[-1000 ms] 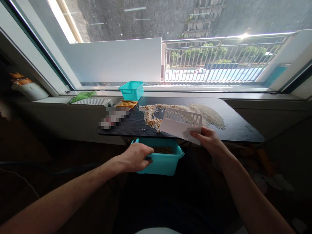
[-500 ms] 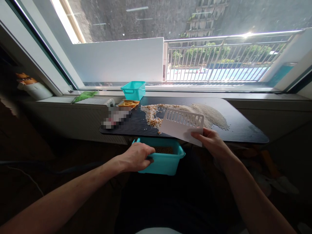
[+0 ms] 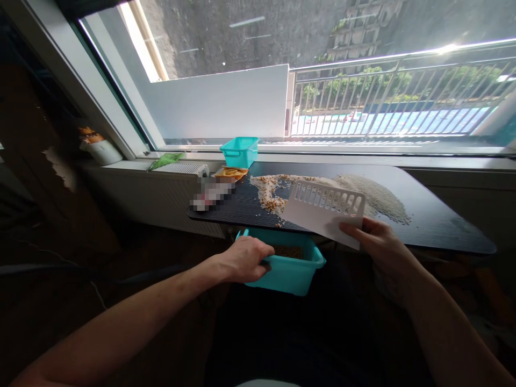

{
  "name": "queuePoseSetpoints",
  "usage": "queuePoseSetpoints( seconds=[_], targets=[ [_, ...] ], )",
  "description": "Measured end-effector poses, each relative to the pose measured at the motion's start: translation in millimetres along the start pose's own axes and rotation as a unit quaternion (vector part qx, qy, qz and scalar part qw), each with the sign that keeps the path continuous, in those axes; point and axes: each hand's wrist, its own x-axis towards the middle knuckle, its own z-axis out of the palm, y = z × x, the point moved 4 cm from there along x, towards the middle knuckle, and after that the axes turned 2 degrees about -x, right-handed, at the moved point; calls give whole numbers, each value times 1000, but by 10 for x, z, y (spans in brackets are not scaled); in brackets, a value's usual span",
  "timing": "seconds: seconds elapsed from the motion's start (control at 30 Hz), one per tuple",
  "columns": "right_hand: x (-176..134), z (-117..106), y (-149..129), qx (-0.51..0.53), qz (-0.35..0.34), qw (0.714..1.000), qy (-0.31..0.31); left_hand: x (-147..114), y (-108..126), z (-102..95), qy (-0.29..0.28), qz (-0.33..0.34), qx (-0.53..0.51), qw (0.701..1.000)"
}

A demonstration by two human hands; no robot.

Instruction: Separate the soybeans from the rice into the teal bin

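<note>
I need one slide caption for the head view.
Left hand gripping a turquoise plastic bin, right hand holding a white slotted plate near white and yellow grains on a black table.

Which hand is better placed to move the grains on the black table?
Right, probably: the right hand holds the slotted white plate near the grains. The left hand is busy holding the nearer teal box, below the tabletop.
</note>
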Motion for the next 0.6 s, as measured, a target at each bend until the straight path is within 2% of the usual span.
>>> queuePoseSetpoints(
  seconds=[0.23, 0.6],
  targets=[
    [-10, -59, 60, 1, 8, 1000, 0, -7, 8, 3, 4, 11, -9, 1000],
    [-29, 132, -28, -10, 3, 998, -56, -7, 10, -7, -1, 6, -12, 1000]
  ],
)
